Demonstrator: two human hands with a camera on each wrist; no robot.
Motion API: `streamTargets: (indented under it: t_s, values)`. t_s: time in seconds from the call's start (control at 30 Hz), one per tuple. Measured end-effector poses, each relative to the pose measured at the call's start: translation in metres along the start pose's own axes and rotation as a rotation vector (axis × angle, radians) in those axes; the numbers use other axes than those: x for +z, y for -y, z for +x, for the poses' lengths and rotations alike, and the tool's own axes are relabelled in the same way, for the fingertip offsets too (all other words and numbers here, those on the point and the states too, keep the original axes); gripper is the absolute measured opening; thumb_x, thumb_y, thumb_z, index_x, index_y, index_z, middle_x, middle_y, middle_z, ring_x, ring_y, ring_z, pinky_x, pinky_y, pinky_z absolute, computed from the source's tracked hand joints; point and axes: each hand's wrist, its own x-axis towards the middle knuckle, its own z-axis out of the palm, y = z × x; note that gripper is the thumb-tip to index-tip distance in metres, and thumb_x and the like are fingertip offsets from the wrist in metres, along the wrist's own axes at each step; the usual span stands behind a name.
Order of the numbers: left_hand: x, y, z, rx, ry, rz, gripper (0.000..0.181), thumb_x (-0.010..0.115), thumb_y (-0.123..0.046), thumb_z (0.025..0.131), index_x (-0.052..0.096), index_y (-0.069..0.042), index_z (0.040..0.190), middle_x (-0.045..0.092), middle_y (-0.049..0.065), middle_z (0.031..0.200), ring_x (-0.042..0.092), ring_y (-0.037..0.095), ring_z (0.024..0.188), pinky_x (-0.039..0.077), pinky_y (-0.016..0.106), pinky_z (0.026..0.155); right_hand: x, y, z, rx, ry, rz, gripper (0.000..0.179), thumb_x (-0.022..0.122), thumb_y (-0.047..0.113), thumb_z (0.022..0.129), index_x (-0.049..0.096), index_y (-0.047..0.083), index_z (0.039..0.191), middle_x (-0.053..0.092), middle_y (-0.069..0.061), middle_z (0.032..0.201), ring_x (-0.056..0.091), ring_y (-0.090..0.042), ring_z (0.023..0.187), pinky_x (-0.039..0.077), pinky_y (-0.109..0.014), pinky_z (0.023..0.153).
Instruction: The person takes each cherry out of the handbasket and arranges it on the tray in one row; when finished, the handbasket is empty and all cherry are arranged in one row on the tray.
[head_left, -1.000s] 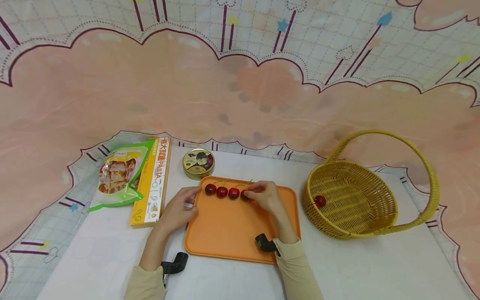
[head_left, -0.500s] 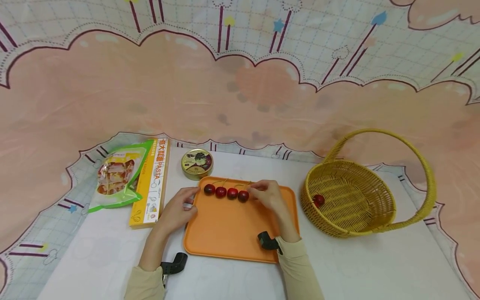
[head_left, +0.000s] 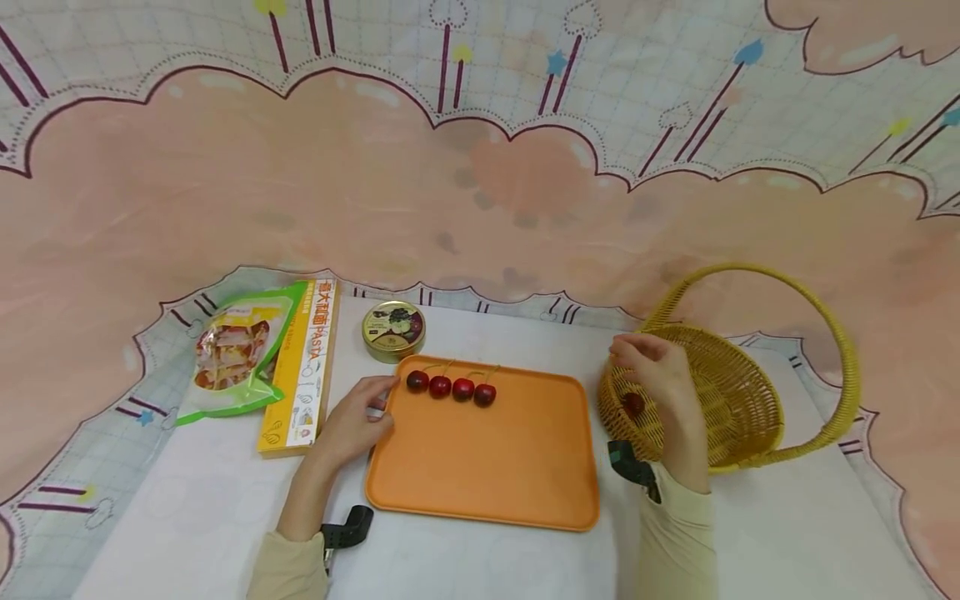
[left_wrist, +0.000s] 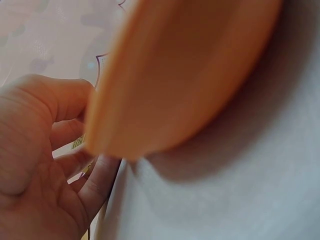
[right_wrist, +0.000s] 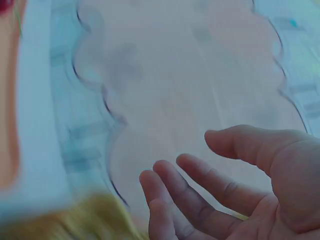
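Note:
Several dark red cherries [head_left: 462, 389] with stems stand in a row along the far left edge of an orange tray [head_left: 487, 467]. My left hand [head_left: 360, 421] holds the tray's left rim, with thumb and fingertips right at the edge; in the left wrist view the tray [left_wrist: 195, 75] hides the tips. My right hand [head_left: 660, 375] is over the near left side of a yellow wicker basket [head_left: 738, 400]. Its fingers are loosely bent and apart, with nothing between them in the right wrist view. Below that hand a red cherry [head_left: 633, 405] lies in the basket.
A round tin [head_left: 393, 329] stands behind the tray's far left corner. On the left, a yellow pasta box [head_left: 300, 375] lies beside a green-edged food bag [head_left: 236, 354]. The basket's tall handle [head_left: 843, 350] arches over its right side. A patterned cloth [head_left: 450, 233] hangs behind.
My right hand has let go of the rightmost cherry in the row and moved right, from the tray to over the basket. My left hand stays at the tray's rim.

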Motion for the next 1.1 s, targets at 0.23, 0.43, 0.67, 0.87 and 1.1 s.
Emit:
streamTargets:
  t_s: [0.23, 0.43, 0.67, 0.87, 1.1]
  values:
    - [-0.002, 0.002, 0.0, 0.011, 0.0, 0.02, 0.057, 0.059, -0.007, 0.087, 0.049, -0.003, 0.143, 0.045, 0.017, 0.144, 0.056, 0.028, 0.107, 0.052, 0.045, 0.092, -0.056, -0.02, 0.022, 0.1, 0.097, -0.176, 0.053, 0.054, 0.029, 0.1, 0.051, -0.011, 0.135, 0.066, -0.012, 0.121, 0.068, -0.009, 0.093, 0.054, -0.036, 0.09]
    - [-0.003, 0.002, 0.0, 0.017, 0.002, 0.026, 0.057, 0.059, -0.007, 0.087, 0.049, -0.003, 0.143, 0.045, 0.017, 0.144, 0.056, 0.029, 0.108, 0.052, 0.045, 0.092, -0.067, -0.038, 0.036, 0.179, 0.302, -0.259, 0.045, 0.053, 0.019, 0.1, 0.053, -0.012, 0.133, 0.059, -0.024, 0.131, 0.061, -0.038, 0.114, 0.048, -0.052, 0.098]
    - [0.001, -0.001, 0.0, 0.028, 0.012, -0.002, 0.057, 0.059, -0.006, 0.087, 0.049, -0.001, 0.142, 0.045, 0.019, 0.144, 0.056, 0.03, 0.107, 0.053, 0.044, 0.091, -0.067, -0.048, 0.042, 0.232, 0.438, -0.305, 0.042, 0.062, 0.016, 0.094, 0.06, -0.007, 0.129, 0.073, -0.012, 0.106, 0.069, -0.025, 0.094, 0.056, -0.045, 0.085]
    - [0.003, 0.001, 0.002, 0.022, 0.008, -0.002, 0.057, 0.06, -0.006, 0.086, 0.05, -0.003, 0.142, 0.046, 0.017, 0.143, 0.056, 0.029, 0.106, 0.053, 0.044, 0.091, -0.064, -0.055, 0.044, 0.232, 0.49, -0.314, 0.036, 0.067, 0.01, 0.09, 0.065, -0.007, 0.122, 0.073, -0.008, 0.097, 0.067, -0.018, 0.082, 0.058, -0.036, 0.074]
    - [0.002, 0.003, 0.003, 0.02, 0.005, 0.004, 0.057, 0.06, -0.007, 0.086, 0.05, -0.003, 0.142, 0.046, 0.017, 0.143, 0.056, 0.029, 0.106, 0.053, 0.045, 0.09, -0.064, -0.053, 0.045, 0.229, 0.505, -0.3, 0.035, 0.067, 0.01, 0.09, 0.066, -0.009, 0.119, 0.074, -0.009, 0.095, 0.068, -0.016, 0.082, 0.056, -0.031, 0.071]
